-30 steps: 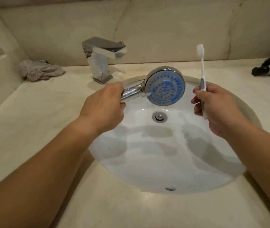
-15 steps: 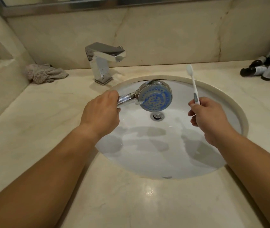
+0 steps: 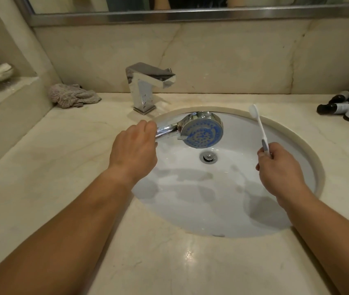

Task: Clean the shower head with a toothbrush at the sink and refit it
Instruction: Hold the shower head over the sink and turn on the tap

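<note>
Marble counter (image 3: pixel 67 188) surrounds the sink (image 3: pixel 309 158). My left hand (image 3: pixel 133 150) grips the shower head (image 3: pixel 201 133) by its handle, at 12 o'clock over the basin. My right hand (image 3: pixel 280 169) pinches the toothbrush (image 3: pixel 259 126), bristles up. Scrubbing appears not yet begun; next I bring bristles onto the nozzle face.

Over the sink (image 3: pixel 309 158), a left hand (image 3: pixel 132 152) holds the shower head (image 3: pixel 201 129) left of the toothbrush (image 3: pixel 259 126) in the right hand (image 3: pixel 280 167), the faucet (image 3: pixel 146 88) behind.
</note>
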Motion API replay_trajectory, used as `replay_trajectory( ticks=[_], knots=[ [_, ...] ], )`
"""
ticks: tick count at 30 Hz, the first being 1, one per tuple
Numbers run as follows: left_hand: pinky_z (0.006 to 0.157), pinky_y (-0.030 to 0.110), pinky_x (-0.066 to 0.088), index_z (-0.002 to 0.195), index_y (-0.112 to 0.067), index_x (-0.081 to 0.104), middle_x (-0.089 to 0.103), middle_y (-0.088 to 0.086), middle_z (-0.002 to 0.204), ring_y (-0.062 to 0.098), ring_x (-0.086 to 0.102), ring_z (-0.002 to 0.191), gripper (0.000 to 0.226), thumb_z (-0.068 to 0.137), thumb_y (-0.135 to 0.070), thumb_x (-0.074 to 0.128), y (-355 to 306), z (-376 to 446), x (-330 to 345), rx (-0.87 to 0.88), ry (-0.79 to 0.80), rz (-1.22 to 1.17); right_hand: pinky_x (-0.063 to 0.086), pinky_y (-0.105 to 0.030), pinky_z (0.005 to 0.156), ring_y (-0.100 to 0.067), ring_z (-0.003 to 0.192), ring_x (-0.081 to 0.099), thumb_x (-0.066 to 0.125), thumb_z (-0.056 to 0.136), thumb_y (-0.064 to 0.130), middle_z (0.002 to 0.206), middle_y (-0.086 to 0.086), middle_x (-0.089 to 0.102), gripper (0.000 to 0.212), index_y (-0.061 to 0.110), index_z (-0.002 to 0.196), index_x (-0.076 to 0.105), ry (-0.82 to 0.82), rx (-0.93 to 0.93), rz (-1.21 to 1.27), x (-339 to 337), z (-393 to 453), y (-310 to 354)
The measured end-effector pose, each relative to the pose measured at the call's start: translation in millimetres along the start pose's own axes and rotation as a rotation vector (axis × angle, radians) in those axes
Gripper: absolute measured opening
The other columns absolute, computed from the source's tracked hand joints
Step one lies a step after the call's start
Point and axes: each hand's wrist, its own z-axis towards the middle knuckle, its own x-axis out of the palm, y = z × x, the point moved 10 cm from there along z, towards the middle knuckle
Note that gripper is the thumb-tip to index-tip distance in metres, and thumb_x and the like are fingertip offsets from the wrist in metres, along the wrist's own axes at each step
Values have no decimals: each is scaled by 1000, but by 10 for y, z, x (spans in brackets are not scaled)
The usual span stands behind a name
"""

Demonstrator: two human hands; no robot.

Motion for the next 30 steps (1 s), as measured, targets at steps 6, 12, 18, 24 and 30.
replay_trajectory(
  ticks=[6,12,18,24,30],
  knots=[
    [57,38,29,100,-9,55,57,12,89,33,51,69,20,86,-13,68,-27,-33,-28,-21,1,38,50,-43,63,-27,70,57,38,99,33,80,-5,61,21,23,84,48,32,-5,-9,21,-18,22],
    [59,37,28,103,-11,55,58,11,92,33,54,73,19,88,-16,66,-70,-63,-56,-22,11,87,49,-43,61,-27,68,57,38,99,35,79,-4,62,22,23,84,48,62,-47,-15,80,-32,43],
    [61,37,29,104,-16,51,56,5,94,29,53,76,20,87,-13,62,-50,-69,29,-38,81,129,51,-40,62,-22,69,57,52,88,38,78,1,63,13,27,83,56,54,-90,119,90,211,461],
    [60,37,26,98,-14,53,56,6,89,29,48,70,18,85,-11,65,-39,-73,22,-53,77,109,44,-30,56,-12,61,53,72,81,29,66,5,60,11,20,76,67,228,-299,375,478,905,1825],
    [61,38,27,102,-13,53,57,7,91,30,49,74,17,89,-15,63,112,-73,42,-120,79,93,55,-35,70,-19,79,65,72,85,31,88,-1,71,11,21,88,75,336,-367,297,1189,1147,2360]
  ],
)
